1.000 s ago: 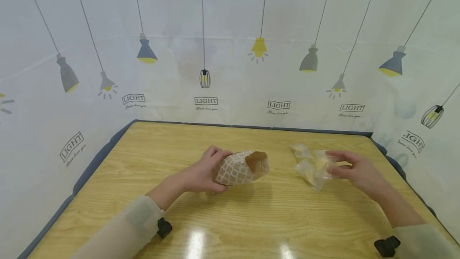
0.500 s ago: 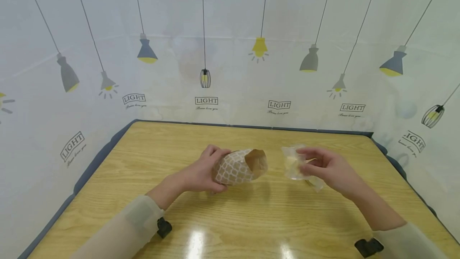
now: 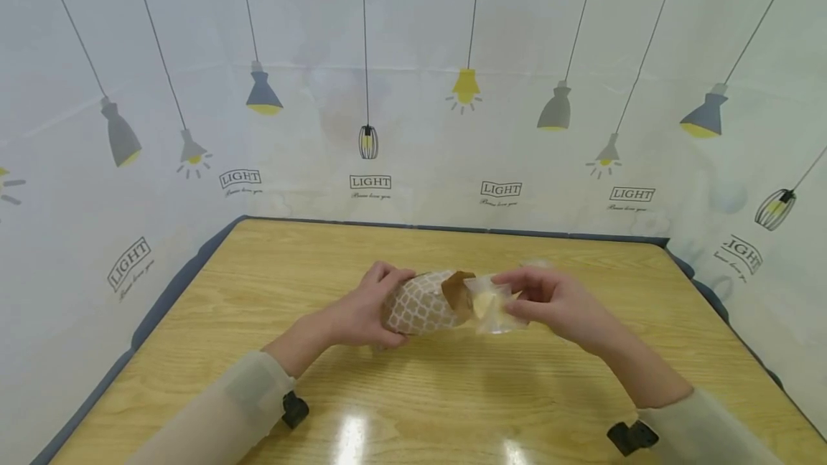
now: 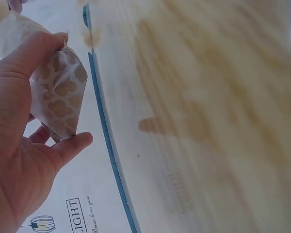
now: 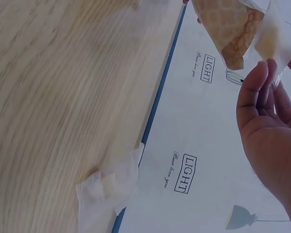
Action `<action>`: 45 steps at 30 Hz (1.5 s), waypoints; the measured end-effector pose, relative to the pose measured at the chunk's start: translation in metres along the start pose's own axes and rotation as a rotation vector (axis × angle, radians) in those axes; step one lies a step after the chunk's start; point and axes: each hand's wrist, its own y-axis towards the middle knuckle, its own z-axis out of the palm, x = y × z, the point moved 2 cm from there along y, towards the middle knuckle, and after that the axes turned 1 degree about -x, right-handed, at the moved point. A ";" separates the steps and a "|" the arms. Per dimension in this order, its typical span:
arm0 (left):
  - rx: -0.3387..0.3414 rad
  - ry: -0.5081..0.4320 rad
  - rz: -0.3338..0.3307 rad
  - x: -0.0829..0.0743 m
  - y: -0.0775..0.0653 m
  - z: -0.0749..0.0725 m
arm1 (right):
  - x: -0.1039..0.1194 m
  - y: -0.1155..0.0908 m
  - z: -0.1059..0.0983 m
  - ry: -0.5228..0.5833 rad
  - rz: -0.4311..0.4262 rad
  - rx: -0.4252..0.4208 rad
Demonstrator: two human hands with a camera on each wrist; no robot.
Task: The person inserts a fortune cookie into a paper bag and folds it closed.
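In the head view a brown paper bag point(image 3: 423, 303) with a white lattice print lies sideways, its mouth facing right. My left hand point(image 3: 365, 314) grips its closed end, thumb on the near side; the left wrist view shows the bag's folded base point(image 4: 63, 97) between thumb and fingers. At the bag's mouth my right hand point(image 3: 562, 311) pinches a clear plastic packet point(image 3: 489, 307) with something pale yellow inside. The packet's left edge meets or overlaps the bag's rim; whether any of it is inside cannot be told.
Other clear packets point(image 5: 109, 187) lie on the wooden table point(image 3: 413, 393), mostly hidden behind my right hand in the head view. A pale curtain point(image 3: 426, 120) printed with lamps stands beyond the table's dark blue edge.
My right hand has picked up one packet from the group at the right and carried it left to the bag's mouth. My left hand and the bag have stayed nearly still.
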 end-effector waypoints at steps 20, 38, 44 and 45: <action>0.035 0.004 0.024 -0.007 0.001 0.003 | 0.001 0.015 0.008 -0.103 -0.023 -0.050; 0.031 -0.041 0.013 -0.006 0.002 0.005 | -0.001 0.017 0.024 -0.139 -0.112 -0.040; 0.020 -0.041 0.006 -0.004 0.002 0.005 | -0.005 0.013 0.017 -0.111 -0.108 -0.081; 0.020 -0.045 0.005 -0.004 0.002 0.004 | -0.006 0.013 0.017 -0.109 -0.108 -0.079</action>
